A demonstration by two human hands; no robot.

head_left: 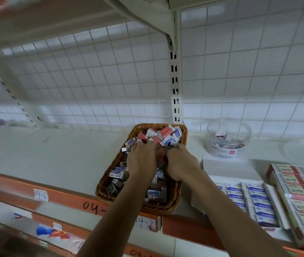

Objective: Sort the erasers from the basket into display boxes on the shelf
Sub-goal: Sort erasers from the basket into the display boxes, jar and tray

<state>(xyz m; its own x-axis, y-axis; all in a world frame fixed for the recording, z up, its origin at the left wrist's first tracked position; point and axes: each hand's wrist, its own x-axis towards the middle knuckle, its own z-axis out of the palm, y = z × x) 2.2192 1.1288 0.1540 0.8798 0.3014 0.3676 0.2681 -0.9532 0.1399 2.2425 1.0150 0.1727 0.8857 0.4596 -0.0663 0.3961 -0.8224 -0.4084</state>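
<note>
We see the wicker basket (108, 175) at the centre of the frame on the white shelf (54, 154), its near end at the orange front strip (8, 180) and its far end by the slotted upright post (175, 80). It is heaped with erasers (163, 134) — white sleeves with blue print, pink ones towards the upper end, darker ones in shadow at the lower left.

Both hands come in from the bottom of the frame and lie side by side in the middle of the basket, backs up. The left hand (142, 160) has its fingers (138, 144) curled down into the heap, the tips among the pink and blue erasers. The right hand (181, 164), just to its right, bends its fingers down into the pile as well. The erasers lie under and around the fingers of both hands, and we cannot tell whether either hand has hold of any — the tips are buried and the picture is blurred there.

In the lower right of the frame an open display box (255, 203) holds rows of blue-printed erasers, and at the right edge stands a second box (303, 193) of green-and-red packs. Above these a clear round tub (229, 140) sits on a flat white box (227, 166)
</note>
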